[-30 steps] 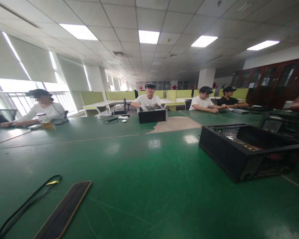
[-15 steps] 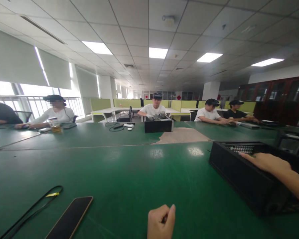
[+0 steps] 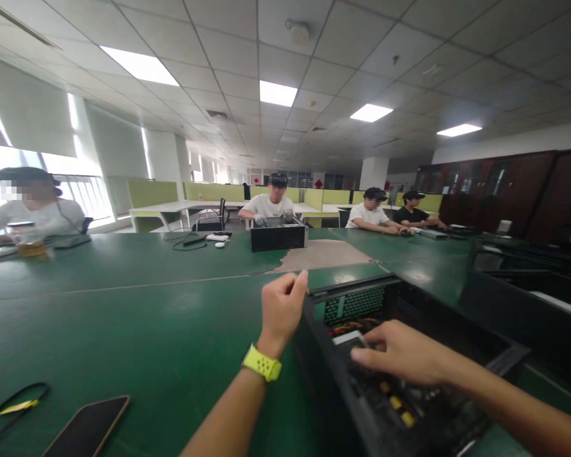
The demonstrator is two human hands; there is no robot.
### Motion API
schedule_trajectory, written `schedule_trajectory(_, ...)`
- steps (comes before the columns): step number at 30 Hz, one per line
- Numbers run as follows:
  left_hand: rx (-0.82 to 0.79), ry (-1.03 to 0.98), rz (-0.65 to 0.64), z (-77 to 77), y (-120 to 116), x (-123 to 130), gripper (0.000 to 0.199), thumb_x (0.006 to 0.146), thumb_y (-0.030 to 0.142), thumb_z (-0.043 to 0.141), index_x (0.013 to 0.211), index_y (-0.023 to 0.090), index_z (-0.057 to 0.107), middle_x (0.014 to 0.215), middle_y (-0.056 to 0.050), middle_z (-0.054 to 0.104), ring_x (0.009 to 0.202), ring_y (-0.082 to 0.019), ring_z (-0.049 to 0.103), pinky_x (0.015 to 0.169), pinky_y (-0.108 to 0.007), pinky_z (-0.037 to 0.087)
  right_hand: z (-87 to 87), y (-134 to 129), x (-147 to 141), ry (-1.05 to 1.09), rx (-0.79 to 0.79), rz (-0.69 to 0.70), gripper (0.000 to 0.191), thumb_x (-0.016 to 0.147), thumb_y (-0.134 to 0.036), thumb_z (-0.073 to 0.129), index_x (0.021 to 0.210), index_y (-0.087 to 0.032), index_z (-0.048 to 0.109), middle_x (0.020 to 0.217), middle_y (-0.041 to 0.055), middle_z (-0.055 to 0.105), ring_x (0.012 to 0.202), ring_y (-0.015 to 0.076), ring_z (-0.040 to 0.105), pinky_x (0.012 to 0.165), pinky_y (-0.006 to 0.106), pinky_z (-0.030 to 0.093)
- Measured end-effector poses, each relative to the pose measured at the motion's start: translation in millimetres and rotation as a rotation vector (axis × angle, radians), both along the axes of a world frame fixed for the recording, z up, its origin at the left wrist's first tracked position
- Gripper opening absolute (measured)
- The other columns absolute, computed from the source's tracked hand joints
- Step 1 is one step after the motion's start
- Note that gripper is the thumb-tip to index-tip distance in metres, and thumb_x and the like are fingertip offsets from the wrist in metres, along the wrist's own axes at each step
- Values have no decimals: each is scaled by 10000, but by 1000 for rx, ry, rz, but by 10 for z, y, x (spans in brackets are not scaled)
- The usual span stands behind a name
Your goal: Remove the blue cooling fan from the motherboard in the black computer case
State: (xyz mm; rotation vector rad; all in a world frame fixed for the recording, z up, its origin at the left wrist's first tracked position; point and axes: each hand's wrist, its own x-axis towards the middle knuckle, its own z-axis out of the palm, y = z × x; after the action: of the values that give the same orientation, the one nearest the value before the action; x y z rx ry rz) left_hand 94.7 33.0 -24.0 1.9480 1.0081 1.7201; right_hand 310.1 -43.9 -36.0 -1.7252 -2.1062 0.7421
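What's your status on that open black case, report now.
Left hand at left edge of black case, grip unclear. Right hand inside, at pale-edged part. Case open-topped on green table. Right forearm hides some interior.

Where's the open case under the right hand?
The open case sits lower right in the head view, on the green table, just right of the left hand.
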Motion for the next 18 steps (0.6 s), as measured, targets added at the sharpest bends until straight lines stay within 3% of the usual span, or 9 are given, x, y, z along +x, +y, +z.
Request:
schedule_trajectory(2,90,144,-40,326,56,174,425,864,400,461,521,157,523,486,40,418,508,-94,392,525,-231,277,152,44,-336,-55,-83,84,665,728,-796,403,671,-180,649,596,31,586,452,142,480,445,260,329)
schedule_trajectory(5,117,398,-11,521,80,369,377,840,391,480,561,157,580,525,19,499,534,-105,433,515,-236,268,325,305,-541,-374,144,-1,721,678,-849,372,576,-180,620,561,62,575,518,201,531,501,309,383)
schedule_trajectory(7,79,519,61,469,93,428,349,824,388,482,600,163,625,567,-6,560,554,-122,473,509,-243,276,351,497,-589,-500,213,23,683,633,-838,459,635,-182,648,627,74,614,601,236,574,555,330,415)
schedule_trajectory(9,31,653,117,346,122,433,334,810,380,471,629,172,659,604,-37,606,572,-146,516,508,-250,304,291,632,-637,-588,139,137,592,631,-740,579,791,-180,680,781,89,666,707,266,614,599,337,449)
schedule_trajectory(14,-171,1118,68,115,183,314,205,688,278,531,699,172,706,714,-124,675,672,-247,622,559,-305,445,-71,761,-793,-838,-17,354,261,712,-271,654,918,-116,693,931,152,682,870,316,633,663,350,489)
schedule_trajectory(18,-225,1354,-16,99,144,269,191,634,241,614,769,146,711,766,-163,690,734,-295,655,608,-345,509,-294,871,-795,-807,-92,450,263,829,-306,539,1027,-205,679,1012,81,681,946,250,623,738,310,489)
